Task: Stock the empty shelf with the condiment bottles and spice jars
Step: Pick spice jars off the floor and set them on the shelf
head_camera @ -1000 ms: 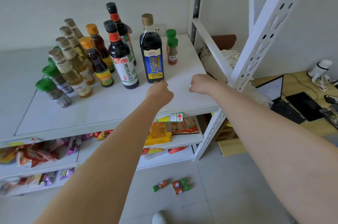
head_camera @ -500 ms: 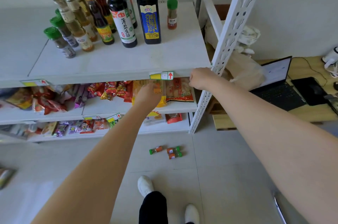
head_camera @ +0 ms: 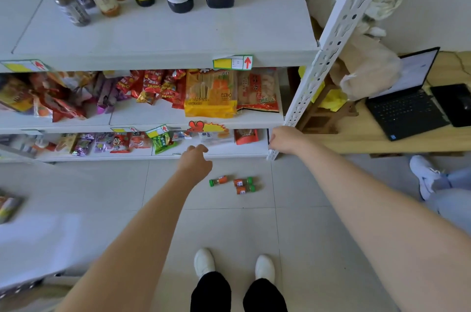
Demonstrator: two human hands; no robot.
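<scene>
Three spice jars (head_camera: 242, 182) lie on their sides on the tiled floor (head_camera: 224, 225), just in front of the bottom shelf (head_camera: 107, 158), their long axes running roughly left to right. The leftmost jar (head_camera: 218, 181) points its green cap left, and the other two lie side by side with caps right. Our left hand (head_camera: 195, 161) hovers just up and left of that jar, fingers loosely curled around nothing, and it is the nearer hand. Our right hand (head_camera: 285, 139) sits by the foot of the shelf upright (head_camera: 305, 97), fingers curled; we cannot tell whether it grips the post. We judge the reach runs down and rightward, closing across the jar's width.
</scene>
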